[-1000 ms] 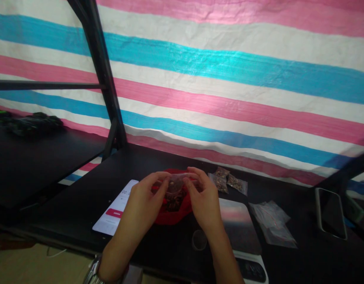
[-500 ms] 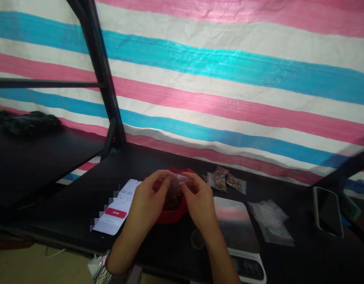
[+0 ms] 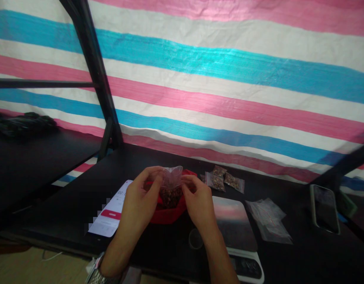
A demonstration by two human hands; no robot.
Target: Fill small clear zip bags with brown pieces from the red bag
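Note:
Between my hands is a clear zip bag (image 3: 172, 176), held upright above a red bag (image 3: 167, 216) of small brown bits (image 3: 170, 197). My left hand (image 3: 143, 193) pinches the zip bag's left edge between thumb and fingers. On the opposite edge, my right hand (image 3: 198, 197) is closed with its thumb and fingertips. Whether the brown bits seen under the zip bag's mouth lie inside it or behind it, I cannot tell. A digital scale (image 3: 236, 227) stands just right of my right forearm.
Several filled small bags (image 3: 215, 181) lie behind the scale. Flat clear bags (image 3: 270, 221) are to its right, with a dark-screened phone (image 3: 325, 209) farther right. A lit phone (image 3: 109, 213) lies left of my hands. A round clear lid-like thing (image 3: 196, 239) sits near my right wrist.
My hands have drawn slightly apart, the left one moving left. The zip bag's mouth now stands up and shows more clearly between them. The view has shifted a little.

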